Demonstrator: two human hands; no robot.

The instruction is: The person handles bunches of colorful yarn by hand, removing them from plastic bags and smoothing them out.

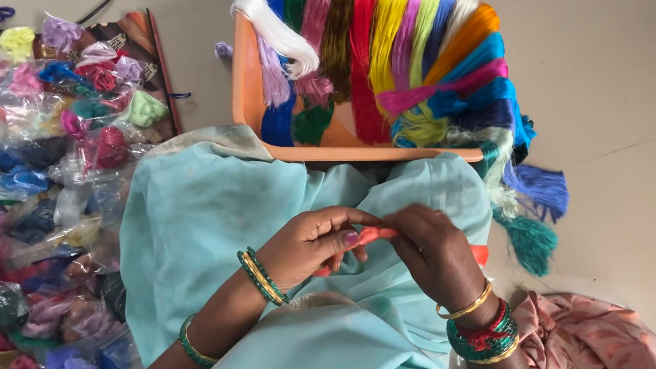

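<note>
Over lap, left hand (311,242), right hand (433,249) pinch coral thread (375,234) (possibly tassel).

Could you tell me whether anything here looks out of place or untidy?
Mostly the orange tray: its thread skeins spill over the right rim, blue and teal tassels trailing onto the floor. Both hands pinch a coral thread piece.

Single head-worn camera, looking steeply down, close over the lap; orange tray (243,82) of threads lies at the frame's top.
</note>
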